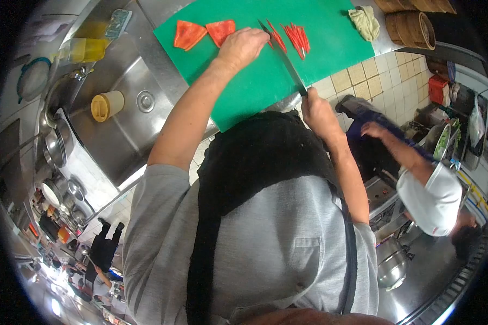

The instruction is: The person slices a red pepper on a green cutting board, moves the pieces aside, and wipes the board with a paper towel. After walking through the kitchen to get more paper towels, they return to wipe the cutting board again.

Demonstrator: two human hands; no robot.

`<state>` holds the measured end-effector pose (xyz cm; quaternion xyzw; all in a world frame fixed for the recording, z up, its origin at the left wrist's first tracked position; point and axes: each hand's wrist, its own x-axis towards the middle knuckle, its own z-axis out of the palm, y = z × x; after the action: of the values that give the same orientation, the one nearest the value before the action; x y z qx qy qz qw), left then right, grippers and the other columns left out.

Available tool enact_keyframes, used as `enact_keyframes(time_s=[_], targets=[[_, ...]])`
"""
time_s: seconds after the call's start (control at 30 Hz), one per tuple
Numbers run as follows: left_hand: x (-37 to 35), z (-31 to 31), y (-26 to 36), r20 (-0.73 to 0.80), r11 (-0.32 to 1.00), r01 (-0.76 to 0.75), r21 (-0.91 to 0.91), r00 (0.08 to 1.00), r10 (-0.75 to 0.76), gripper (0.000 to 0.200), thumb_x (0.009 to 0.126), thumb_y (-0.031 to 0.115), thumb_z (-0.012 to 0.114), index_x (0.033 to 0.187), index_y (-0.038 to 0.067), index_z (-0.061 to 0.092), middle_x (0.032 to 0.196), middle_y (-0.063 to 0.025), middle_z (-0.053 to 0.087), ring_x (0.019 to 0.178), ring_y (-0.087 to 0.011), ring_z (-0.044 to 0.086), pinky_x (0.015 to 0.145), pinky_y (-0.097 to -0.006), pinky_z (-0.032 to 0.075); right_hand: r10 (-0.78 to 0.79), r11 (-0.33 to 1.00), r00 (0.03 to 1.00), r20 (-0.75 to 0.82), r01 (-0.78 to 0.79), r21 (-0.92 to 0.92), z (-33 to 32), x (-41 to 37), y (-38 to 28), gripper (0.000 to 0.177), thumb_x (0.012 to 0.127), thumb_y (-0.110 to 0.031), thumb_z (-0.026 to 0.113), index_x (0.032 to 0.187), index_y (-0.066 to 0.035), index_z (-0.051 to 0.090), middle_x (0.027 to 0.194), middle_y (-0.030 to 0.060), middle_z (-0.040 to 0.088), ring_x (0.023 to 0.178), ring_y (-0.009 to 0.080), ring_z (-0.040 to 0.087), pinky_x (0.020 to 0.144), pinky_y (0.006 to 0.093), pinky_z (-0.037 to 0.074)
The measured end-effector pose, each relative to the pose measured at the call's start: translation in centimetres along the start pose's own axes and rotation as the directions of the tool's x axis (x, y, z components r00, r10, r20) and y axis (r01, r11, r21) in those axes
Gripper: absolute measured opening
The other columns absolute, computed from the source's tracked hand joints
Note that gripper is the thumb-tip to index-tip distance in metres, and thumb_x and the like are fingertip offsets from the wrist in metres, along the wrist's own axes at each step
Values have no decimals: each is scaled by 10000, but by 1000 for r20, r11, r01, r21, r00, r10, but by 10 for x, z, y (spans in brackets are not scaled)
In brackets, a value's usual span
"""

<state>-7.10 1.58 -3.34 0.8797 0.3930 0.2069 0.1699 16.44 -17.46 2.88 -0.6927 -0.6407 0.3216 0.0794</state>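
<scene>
My right hand (321, 112) is wrapped round the handle of a long kitchen knife (290, 66). Its blade slants across the green cutting board (238, 97), with the tip pointing away from me. My left hand (243, 49) has its fingers bent and pressed down at the blade's left side, on a red pepper piece mostly hidden beneath them. Just right of the blade lie a few thin strips (277, 38), and farther right is a pile of red pepper strips (296, 39). Two flat red pepper pieces (190, 36) rest left of my left hand.
A crumpled cloth (365, 23) lies at the board's right corner, near bamboo steamers (411, 30). To the left is a steel sink (127, 81) holding a yellow-lidded container (107, 105). A co-worker (431, 189) stands close on my right; another person (104, 252) is farther back.
</scene>
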Motion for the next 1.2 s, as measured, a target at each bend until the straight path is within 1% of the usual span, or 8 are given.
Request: enact_keyframes(time_s=[0.23, 0.53, 0.73, 0.8, 0.9, 1.0, 1.1, 1.2], targets=[[1, -4, 2, 6, 1000, 0, -2, 1000, 0, 180, 981, 214, 683, 1076, 77, 752, 1067, -110, 760, 1007, -334, 708, 876, -460, 598, 54, 998, 997, 58, -55, 18, 2, -8, 2, 209, 1037, -140, 562, 1076, 42, 466, 809, 375, 651, 819, 580, 647, 691, 646, 483], [2, -3, 1, -5, 999, 7, -34, 1000, -7, 167, 973, 198, 688, 1066, 75, 753, 1054, -118, 738, 1007, -351, 694, 889, -468, 583, -82, 992, 996, 35, 79, 96, 9, 19, 8, 204, 1028, -137, 578, 1050, 41, 481, 807, 358, 644, 818, 566, 646, 696, 607, 491], [8, 3, -2, -90, 995, 30, -93, 995, -39, 151, 971, 178, 692, 1069, 78, 750, 1046, -130, 732, 1012, -358, 689, 873, -478, 575, 59, 991, 990, 128, -73, 110, -14, -26, 25, 229, 1040, -174, 587, 1013, 32, 490, 796, 327, 629, 796, 535, 639, 689, 556, 484], [16, 7, 0, -135, 992, 26, -123, 990, -43, 146, 975, 164, 685, 1077, 82, 750, 1037, -138, 731, 991, -370, 691, 863, -485, 574, 91, 988, 991, 100, -102, 116, -15, -39, 24, 232, 1042, -183, 587, 1016, 25, 488, 801, 328, 628, 801, 530, 645, 699, 559, 484], [30, 8, 4, -72, 944, 217, -249, 968, -241, 142, 988, 146, 669, 1086, 76, 746, 1053, -161, 734, 964, -398, 692, 866, -484, 576, 101, 985, 991, 91, -112, 128, -20, -45, 21, 222, 1036, -175, 597, 1025, 16, 485, 781, 324, 632, 792, 532, 656, 693, 570, 496], [47, 8, -4, 35, 885, 341, -318, 937, -349, 184, 1000, 125, 648, 1158, 86, 735, 1115, -161, 746, 971, -377, 717, 878, -452, 583, 65, 990, 992, 107, -78, 115, -24, -42, 24, 213, 1034, -165, 599, 1029, 13, 483, 773, 322, 636, 791, 530, 664, 685, 574, 502], [63, 9, -6, 204, 840, 434, -325, 900, -386, 284, 1002, 91, 632, 1278, 73, 693, 1181, -171, 755, 1026, -302, 742, 898, -400, 589, 23, 994, 986, 165, -40, 102, -27, -34, 27, 204, 1033, -159, 596, 1029, 11, 483, 777, 323, 641, 794, 533, 663, 683, 575, 502], [70, 12, 0, 413, 544, 525, -655, 851, -324, 379, 992, 59, 624, 1370, 43, 633, 1194, -187, 759, 1058, -243, 741, 910, -374, 592, -39, 997, 979, 198, 25, 73, -31, -24, 33, 194, 1030, -155, 596, 1029, 5, 485, 778, 326, 646, 795, 543, 656, 680, 588, 501]])
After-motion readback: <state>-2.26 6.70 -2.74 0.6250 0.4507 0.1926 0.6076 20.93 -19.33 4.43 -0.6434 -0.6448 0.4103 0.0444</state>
